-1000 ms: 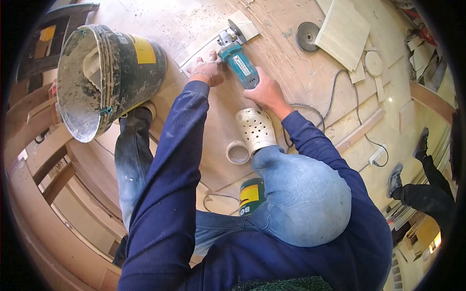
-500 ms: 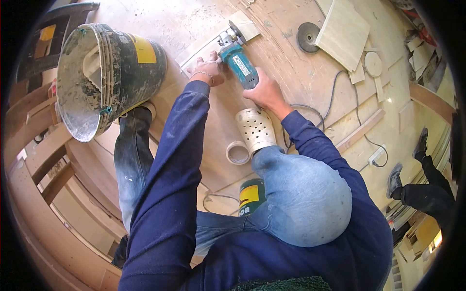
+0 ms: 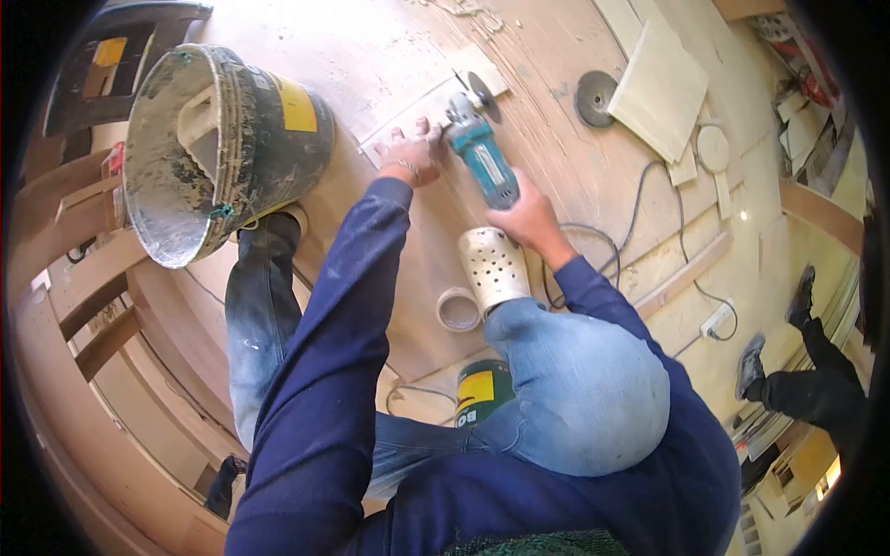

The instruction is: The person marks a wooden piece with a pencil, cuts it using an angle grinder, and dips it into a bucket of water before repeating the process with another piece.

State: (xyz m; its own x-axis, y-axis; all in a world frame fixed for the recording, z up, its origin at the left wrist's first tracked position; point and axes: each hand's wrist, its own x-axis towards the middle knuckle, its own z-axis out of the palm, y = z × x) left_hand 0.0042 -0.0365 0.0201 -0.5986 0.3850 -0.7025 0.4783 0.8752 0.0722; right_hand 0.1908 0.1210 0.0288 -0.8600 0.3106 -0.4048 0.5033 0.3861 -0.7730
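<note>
Change since earlier frame: your grinder has tilted up, its disc now raised off the tile strip rather than lying along it; your view has shifted slightly right.
Head view, right hand: your right hand is clenched round the rear of the teal angle grinder.
Head view, left hand: your left hand lies with fingers spread flat on the tile strip, grasping nothing, just beside the grinder's head.
Tile strip: flat on the floor, beyond your perforated shoe.
Cable: the cord runs from behind your right hand across the floor.
Surroundings: a mortar-stained bucket lies on its side left of your left arm; a spare disc rests beside a square tile; a tape roll sits by your shoe.
Other person: legs at right edge.
</note>
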